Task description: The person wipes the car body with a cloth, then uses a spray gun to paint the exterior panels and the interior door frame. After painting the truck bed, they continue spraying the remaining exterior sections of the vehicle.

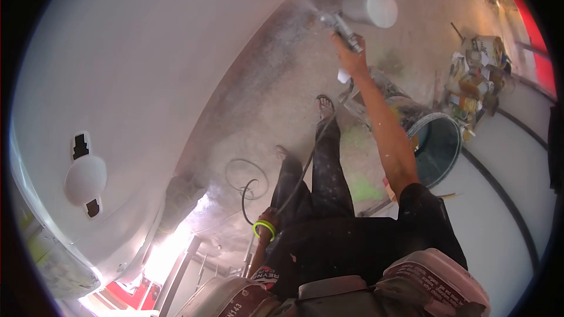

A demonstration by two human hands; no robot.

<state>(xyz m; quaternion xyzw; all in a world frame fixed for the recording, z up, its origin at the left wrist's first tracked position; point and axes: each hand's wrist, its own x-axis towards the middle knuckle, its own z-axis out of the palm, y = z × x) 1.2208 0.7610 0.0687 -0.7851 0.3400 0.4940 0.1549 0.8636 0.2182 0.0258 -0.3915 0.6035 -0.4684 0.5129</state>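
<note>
- The right hand (351, 58) is stretched far out, and its fingers are wrapped tight around the handle of a spray gun (341, 26).
- A round white cup (376, 9) sits on the gun, just past the fingers.
- The gun's tip points at a big white panel (147, 70).
- The left hand (269, 218) is low by the legs, with a green band (263, 229) at the wrist. Its fingers close around a dark hose (305, 164).
- 1 round bin (437, 147) stands under the right arm.

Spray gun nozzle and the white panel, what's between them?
In the head view, only a mist of paint lies between the spray gun in the right hand and the white panel.
</note>
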